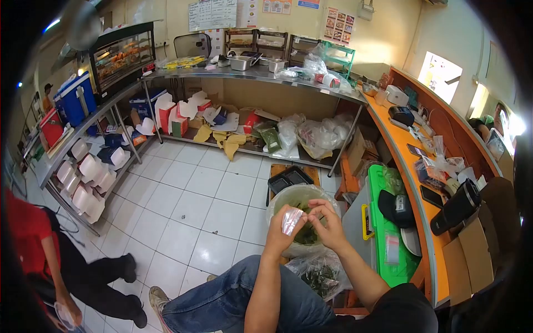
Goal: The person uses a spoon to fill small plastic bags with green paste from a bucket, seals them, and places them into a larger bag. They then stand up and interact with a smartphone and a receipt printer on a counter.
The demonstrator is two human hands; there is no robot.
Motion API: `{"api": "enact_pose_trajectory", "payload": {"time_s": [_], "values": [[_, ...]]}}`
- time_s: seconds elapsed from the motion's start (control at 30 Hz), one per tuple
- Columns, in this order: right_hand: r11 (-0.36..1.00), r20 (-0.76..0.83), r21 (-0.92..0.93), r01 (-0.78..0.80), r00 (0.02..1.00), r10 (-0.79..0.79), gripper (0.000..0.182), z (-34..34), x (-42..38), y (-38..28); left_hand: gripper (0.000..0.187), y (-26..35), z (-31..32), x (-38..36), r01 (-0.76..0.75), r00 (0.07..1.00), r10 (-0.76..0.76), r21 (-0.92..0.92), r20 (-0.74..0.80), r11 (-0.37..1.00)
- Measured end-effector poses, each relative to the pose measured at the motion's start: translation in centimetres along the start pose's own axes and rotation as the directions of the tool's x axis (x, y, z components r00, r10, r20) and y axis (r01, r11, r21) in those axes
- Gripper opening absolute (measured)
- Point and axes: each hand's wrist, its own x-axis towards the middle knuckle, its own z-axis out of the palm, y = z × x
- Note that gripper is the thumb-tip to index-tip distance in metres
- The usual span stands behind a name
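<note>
Apparently, the step in hand is working at a small clear bag (pixel 292 221): the left hand (pixel 285 228) grips it above the tub (pixel 273 203) of leaves (pixel 306 237); whether the right hand (pixel 326 225), fingers curled beside it, pinches its edge, I cannot tell. The next move probably calls for delicate fingertips. White floor tiles (pixel 214 208) spread toward ten o'clock; a steel table (pixel 214 72) stands at twelve, an orange table (pixel 404 162) at two.

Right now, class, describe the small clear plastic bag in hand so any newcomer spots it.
Find the large whitish round tub with green leaves inside. Above it, the left hand holds the small shiny plastic bag, far smaller than the clear bag of greens below.
</note>
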Motion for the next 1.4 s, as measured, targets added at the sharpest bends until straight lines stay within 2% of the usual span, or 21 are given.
{"api": "enact_pose_trajectory", "payload": {"time_s": [0.17, 0.27, 0.33, 0.37, 0.43, 0.5, 0.57, 0.67, 0.73, 0.77, 0.83, 0.87, 0.9, 0.93, 0.97, 1.03, 1.13, 1.17, 1.2, 1.33, 1.4], "values": [[0.998, -0.042, -0.06, -0.001, 0.999, -0.002, 0.008, -0.1, -0.1, 0.7, 0.02, 0.2, -0.1, 0.1, -0.015, 1.0, 0.014, -0.06, -0.019, 0.998], [0.999, 0.013, 0.047, -0.015, 1.0, 0.014, 0.01, -1.5, -0.2, 2.1, 0.02, -0.5, -0.6, 0.3, -0.135, 0.99, 0.131, 0.108, 0.047, 0.985], [0.998, 0.033, 0.044, 0.037, 0.999, -0.038, 0.009, -2.1, -0.4, 1.5, 0.028, -0.5, -0.3, 0.3, -0.054, 0.999, 0.054, 0.076, 0.0, 0.996], [0.999, 0.026, 0.043, -0.01, 1.0, 0.009, 0.009, -2.3, -0.7, 1.3, 0.028, -1.1, -0.1, 0.2, 0.012, 1.0, -0.012, 0.0, 0.012, 1.0], [0.964, 0.002, 0.228, -0.138, 0.99, 0.141, 0.006, -2.7, -2.0, 1.4, 0.028, 0.5, 0.3, 0.2, -0.009, 0.994, 0.02, -0.109, 0.103, 0.994], [0.956, -0.068, 0.232, -0.18, 0.977, 0.2, 0.008, -3.6, -4.4, 1.9, 0.025, 0.9, 0.2, 0.3, 0.043, 0.998, -0.039, -0.088, 0.053, 0.995], [0.875, -0.304, 0.429, -0.226, 0.876, 0.375, 0.009, -4.6, -7.7, 1.6, 0.023, 0.5, -0.1, 0.9, 0.07, 0.997, -0.072, -0.058, -0.02, 0.996], [0.899, -0.357, 0.322, -0.298, 0.841, 0.406, 0.012, -5.4, -13.8, 5.3, 0.017, -0.2, -0.2, 1.0, 0.149, 0.985, -0.163, -0.217, -0.048, 0.965], [0.757, -0.239, 0.269, -0.596, 0.72, 0.652, 0.014, -5.2, -17.0, 7.0, 0.024, -0.5, -0.2, 1.3, 0.194, 0.98, -0.196, -0.304, 0.024, 0.933], [0.758, -0.238, 0.267, -0.596, 0.721, 0.651, 0.014, -4.8, -18.1, 8.6, 0.024, -0.6, 0.1, 1.3, 0.192, 0.981, -0.195, -0.305, 0.022, 0.933], [0.693, -0.148, 0.264, -0.67, 0.682, 0.716, 0.021, -4.0, -19.1, 10.9, 0.034, -0.7, 0.2, 1.3, 0.259, 0.958, -0.274, -0.644, 0.08, 0.72], [0.73, -0.137, 0.113, -0.674, 0.717, 0.683, 0.023, -3.8, -19.0, 11.4, 0.034, -0.6, 0.0, 1.2, 0.246, 0.961, -0.268, -0.636, 0.065, 0.731], [0.739, -0.122, 0.122, -0.662, 0.729, 0.673, 0.023, -3.8, -18.4, 11.3, 0.035, -0.5, 0.0, 1.2, 0.257, 0.955, -0.296, -0.583, 0.029, 0.771], [0.832, -0.193, -0.173, -0.526, 0.847, 0.495, 0.026, -4.2, -17.5, 10.4, 0.035, -0.5, -0.2, 1.2, 0.267, 0.947, -0.32, -0.526, -0.011, 0.807], [0.816, -0.206, -0.458, -0.353, 0.935, 0.289, 0.03, -4.5, -16.8, 9.2, 0.035, -0.3, -0.3, 1.3, 0.254, 0.95, -0.311, -0.513, -0.026, 0.82], [0.841, -0.216, -0.415, -0.347, 0.936, 0.28, 0.03, -5.2, -14.9, 6.3, 0.032, -0.2, -0.3, 1.4, 0.259, 0.942, -0.327, -0.461, -0.072, 0.849], [0.888, -0.303, -0.404, -0.218, 0.948, 0.095, 0.02, -5.9, -13.0, 4.6, 0.027, 0.2, -0.2, 1.4, 0.244, 0.93, -0.345, -0.494, -0.124, 0.834], [0.94, -0.353, -0.109, -0.324, 0.896, 0.268, 0.016, -5.6, -12.4, 3.8, 0.028, 0.3, -0.2, 1.3, 0.254, 0.918, -0.367, -0.492, -0.148, 0.833], [0.897, -0.345, 0.196, -0.397, 0.828, 0.442, 0.014, -5.3, -11.7, 3.3, 0.028, 0.5, -0.1, 1.2, 0.244, 0.919, -0.362, -0.496, -0.155, 0.833], [0.893, -0.264, 0.159, -0.42, 0.854, 0.449, 0.014, -4.4, -8.0, 3.0, 0.026, 0.5, -0.5, 1.2, 0.196, 0.938, -0.307, -0.479, -0.164, 0.855], [0.965, -0.186, 0.104, -0.241, 0.948, 0.257, 0.012, -2.9, -5.6, 2.5, 0.025, 0.0, -0.7, 1.3, 0.191, 0.945, -0.289, -0.453, -0.156, 0.871]]}}
